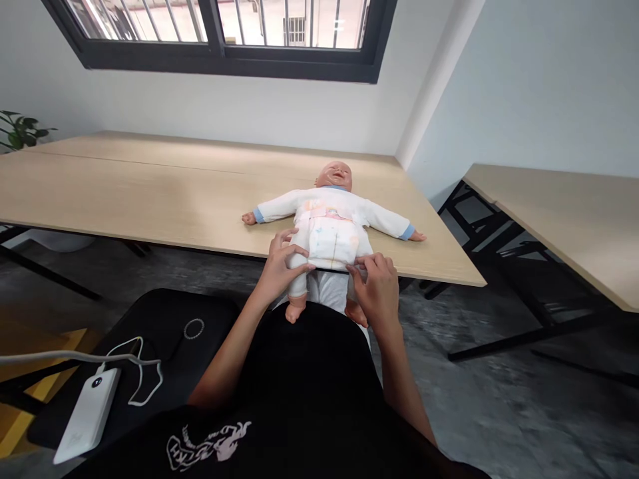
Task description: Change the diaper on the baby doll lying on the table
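Observation:
A baby doll lies on its back at the table's front edge, arms spread wide, dressed in white clothing with blue cuffs. A white diaper with a coloured waistband is wrapped around its hips over the clothing. My left hand is closed at the diaper's lower left edge, thumb and fingers over the doll's leg. At the opposite lower edge, my right hand pinches the diaper's leg border. The doll's legs hang over the table edge toward my body, and one foot shows below my left hand.
The wooden table runs along the wall beneath a barred window. A black chair at my left carries a white power bank, a cable and a bracelet. Another table stands to the right.

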Tool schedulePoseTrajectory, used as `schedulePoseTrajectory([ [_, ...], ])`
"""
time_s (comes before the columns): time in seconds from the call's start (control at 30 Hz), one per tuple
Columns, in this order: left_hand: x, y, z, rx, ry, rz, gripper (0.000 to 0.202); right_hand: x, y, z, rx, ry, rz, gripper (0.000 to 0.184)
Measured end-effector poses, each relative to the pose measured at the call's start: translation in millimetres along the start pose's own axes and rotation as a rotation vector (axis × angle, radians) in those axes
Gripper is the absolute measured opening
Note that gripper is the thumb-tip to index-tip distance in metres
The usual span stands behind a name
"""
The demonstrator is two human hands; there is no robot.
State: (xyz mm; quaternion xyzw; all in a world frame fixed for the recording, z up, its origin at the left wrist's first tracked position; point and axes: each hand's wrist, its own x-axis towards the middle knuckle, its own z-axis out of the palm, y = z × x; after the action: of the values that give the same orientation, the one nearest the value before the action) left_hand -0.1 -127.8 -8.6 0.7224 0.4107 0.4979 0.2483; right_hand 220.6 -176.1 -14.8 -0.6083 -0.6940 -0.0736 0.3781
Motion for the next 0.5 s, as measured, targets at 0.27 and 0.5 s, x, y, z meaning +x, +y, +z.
schedulePoseTrajectory([
  [0.27, 9.6, -8.6, -1.7, -0.191, 0.097, -0.121, 0.031, 10.4, 15.4, 7.2, 0.458, 0.138, 0.249, 0.043],
  [0.5, 76.7, -30.9, -0.9, -0.757, 0.073, -0.587, 0.042, 83.7, 59.2, 33.9, 1.092, 0.028, 0.724, 0.055],
])
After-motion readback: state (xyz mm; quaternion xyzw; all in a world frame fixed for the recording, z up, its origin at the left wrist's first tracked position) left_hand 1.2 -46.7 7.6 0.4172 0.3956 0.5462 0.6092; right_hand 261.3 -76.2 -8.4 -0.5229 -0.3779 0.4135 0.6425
